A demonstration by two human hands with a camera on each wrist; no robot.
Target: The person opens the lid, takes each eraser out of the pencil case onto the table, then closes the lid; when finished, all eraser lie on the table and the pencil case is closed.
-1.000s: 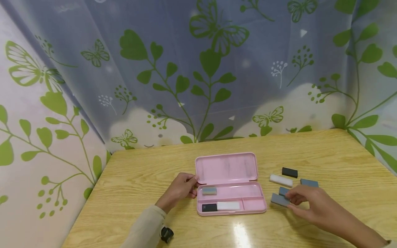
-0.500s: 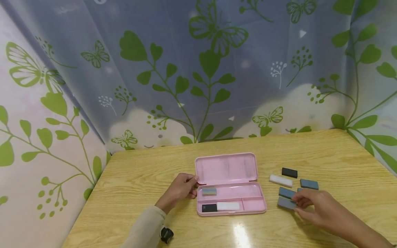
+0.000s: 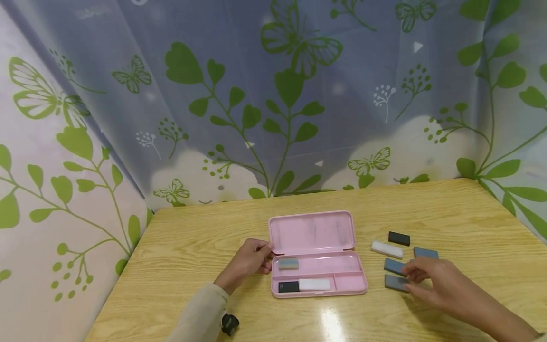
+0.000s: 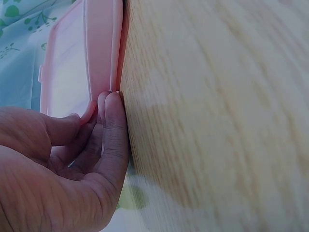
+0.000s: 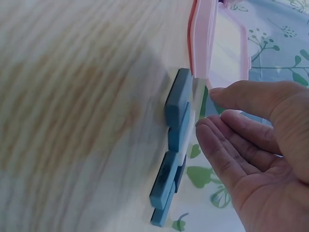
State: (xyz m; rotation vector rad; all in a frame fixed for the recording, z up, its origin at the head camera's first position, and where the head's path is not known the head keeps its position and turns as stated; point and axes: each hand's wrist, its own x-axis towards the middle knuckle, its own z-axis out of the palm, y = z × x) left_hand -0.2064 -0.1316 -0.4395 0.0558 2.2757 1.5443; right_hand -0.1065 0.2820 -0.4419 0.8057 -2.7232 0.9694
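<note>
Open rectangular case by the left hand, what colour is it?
The open rectangular case is pink, best seen in the head view.

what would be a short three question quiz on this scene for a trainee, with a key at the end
1. Pick one. The left hand grips:
A) a white block
B) the pink case
C) a black block

2. True or false: the right hand grips a white block.

3. Short answer: where in the case does the striped block lie?

Key
1. B.
2. False; in the right wrist view it holds nothing.
3. In the long compartment beside the open lid, at the end nearer the left hand.
</note>
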